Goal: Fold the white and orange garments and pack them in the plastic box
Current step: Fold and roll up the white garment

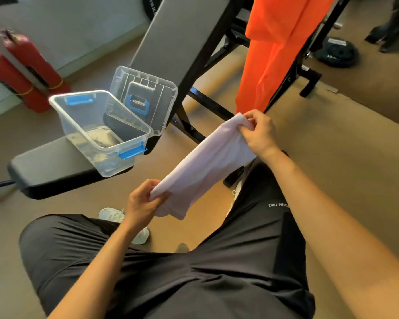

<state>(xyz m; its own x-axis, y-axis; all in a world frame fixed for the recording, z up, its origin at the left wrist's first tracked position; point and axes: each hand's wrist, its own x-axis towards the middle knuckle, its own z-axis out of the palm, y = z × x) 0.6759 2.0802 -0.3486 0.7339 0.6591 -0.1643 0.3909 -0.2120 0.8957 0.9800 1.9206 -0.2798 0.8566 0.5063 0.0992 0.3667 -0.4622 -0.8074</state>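
Note:
A folded white garment (203,162) is stretched in the air between my two hands, above my lap. My left hand (143,201) pinches its near lower end. My right hand (260,132) grips its far upper end. The clear plastic box (78,118) with blue latches stands open, with nothing inside, on the black bench seat (51,169) to the left. Its clear lid (148,88) leans upright behind it against the bench back. The orange garment (272,49) hangs from the gym frame straight ahead, just beyond my right hand.
Two red fire extinguishers (21,72) stand by the wall at far left. The bench's black metal frame (207,104) crosses the brown floor ahead. Weight plates (336,54) lie at upper right. My white shoes (115,215) are on the floor below.

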